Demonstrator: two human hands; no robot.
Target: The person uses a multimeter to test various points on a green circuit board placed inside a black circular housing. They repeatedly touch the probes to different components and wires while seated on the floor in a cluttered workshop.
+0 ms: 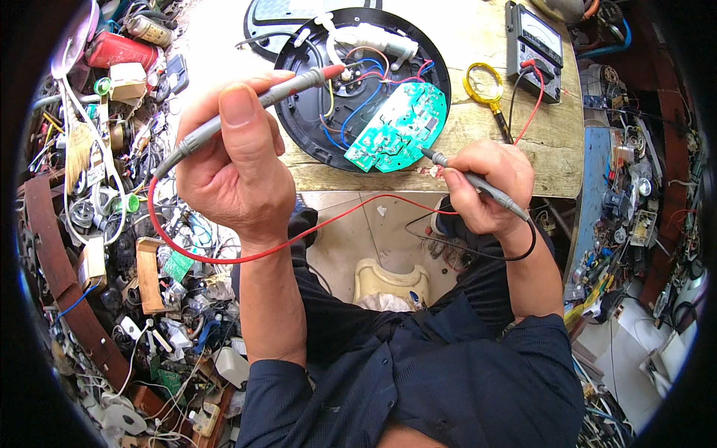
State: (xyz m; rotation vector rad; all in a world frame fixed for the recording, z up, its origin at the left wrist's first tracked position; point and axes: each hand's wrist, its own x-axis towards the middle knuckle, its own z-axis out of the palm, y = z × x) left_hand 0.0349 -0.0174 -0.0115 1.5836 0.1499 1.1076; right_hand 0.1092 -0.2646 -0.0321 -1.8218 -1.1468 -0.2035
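Note:
A round black housing with coloured wires and a white fitting rests on the wooden table, and a green circuit board sits at its lower right. My left hand grips a grey test probe with a red collar, its metal tip raised over the housing's wiring; whether it touches anything is unclear. My right hand holds a grey probe with a dark collar, its tip at the board's right edge, contact unclear. Red and black leads loop beneath my hands. An analog multimeter lies at the back right.
A yellow-rimmed magnifier lies beside the meter on the wooden table. Piles of electronic parts and cables crowd the left, with more on the right. A beige plastic stool stands between my legs.

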